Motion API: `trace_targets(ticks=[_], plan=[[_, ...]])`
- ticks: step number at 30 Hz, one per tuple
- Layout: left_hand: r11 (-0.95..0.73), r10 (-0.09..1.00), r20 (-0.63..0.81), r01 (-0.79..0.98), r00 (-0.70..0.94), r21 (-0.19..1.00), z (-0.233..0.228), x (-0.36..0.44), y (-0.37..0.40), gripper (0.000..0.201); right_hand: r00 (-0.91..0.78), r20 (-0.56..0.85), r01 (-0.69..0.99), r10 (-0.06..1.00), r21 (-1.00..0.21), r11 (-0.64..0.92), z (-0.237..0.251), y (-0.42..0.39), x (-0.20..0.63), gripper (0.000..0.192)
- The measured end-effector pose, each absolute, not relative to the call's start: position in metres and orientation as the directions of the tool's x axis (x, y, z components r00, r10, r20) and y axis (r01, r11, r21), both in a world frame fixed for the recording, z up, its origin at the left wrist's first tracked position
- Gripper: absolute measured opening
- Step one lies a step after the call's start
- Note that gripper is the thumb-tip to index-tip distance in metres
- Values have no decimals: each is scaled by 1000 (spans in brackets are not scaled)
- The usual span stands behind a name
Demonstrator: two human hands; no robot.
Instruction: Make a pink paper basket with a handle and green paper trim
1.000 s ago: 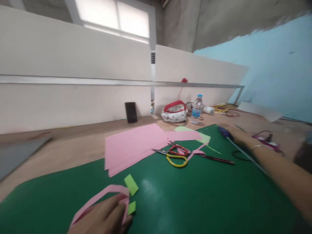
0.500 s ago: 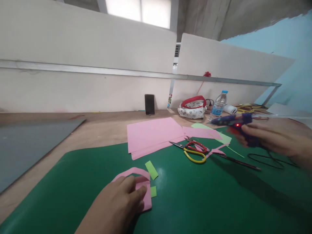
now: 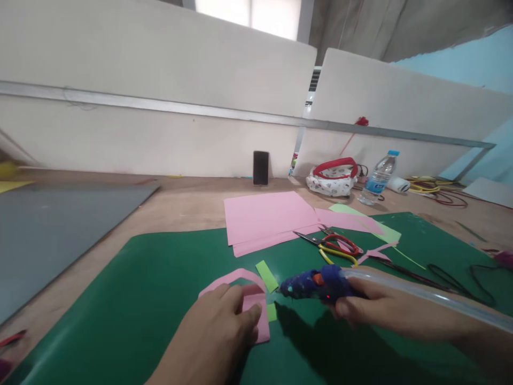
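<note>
My left hand [image 3: 216, 334] presses down on a looped pink paper strip [image 3: 244, 294] lying on the green cutting mat [image 3: 152, 278]. My right hand [image 3: 377, 310] grips a blue glue gun [image 3: 315, 284] with a clear glue stick out the back; its nozzle points left, close to the pink strip and two small light-green paper pieces [image 3: 266, 275]. A red light glows on the gun.
Pink paper sheets [image 3: 268, 219] and a light-green sheet [image 3: 380, 227] lie further back, with red and yellow scissors [image 3: 336, 248] beside them. A black cord [image 3: 452, 275] runs right. A phone [image 3: 261, 167], pouch [image 3: 332, 179] and water bottle [image 3: 378, 179] stand by the partition. A grey mat [image 3: 48, 224] lies left.
My right hand picked up the glue gun at the far right and brought it left and down to the pink strip. My left hand stayed on the strip. The camera turned left.
</note>
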State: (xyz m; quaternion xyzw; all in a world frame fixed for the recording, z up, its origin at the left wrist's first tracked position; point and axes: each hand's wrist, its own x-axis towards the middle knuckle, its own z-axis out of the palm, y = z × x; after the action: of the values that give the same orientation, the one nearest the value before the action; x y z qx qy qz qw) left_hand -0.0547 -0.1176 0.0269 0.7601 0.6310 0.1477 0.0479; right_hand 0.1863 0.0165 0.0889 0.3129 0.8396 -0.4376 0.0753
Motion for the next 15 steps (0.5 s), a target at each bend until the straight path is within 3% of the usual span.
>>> trace_targets(ticks=[5, 15], plan=[[-189, 979, 118, 959, 167, 210, 30, -55, -117, 19, -799, -449, 599, 399, -641, 480, 107, 11, 176, 44], [-212, 973, 142, 944, 181, 251, 32, -55, -116, 18, -812, -457, 584, 363, -660, 474, 105, 13, 163, 42]])
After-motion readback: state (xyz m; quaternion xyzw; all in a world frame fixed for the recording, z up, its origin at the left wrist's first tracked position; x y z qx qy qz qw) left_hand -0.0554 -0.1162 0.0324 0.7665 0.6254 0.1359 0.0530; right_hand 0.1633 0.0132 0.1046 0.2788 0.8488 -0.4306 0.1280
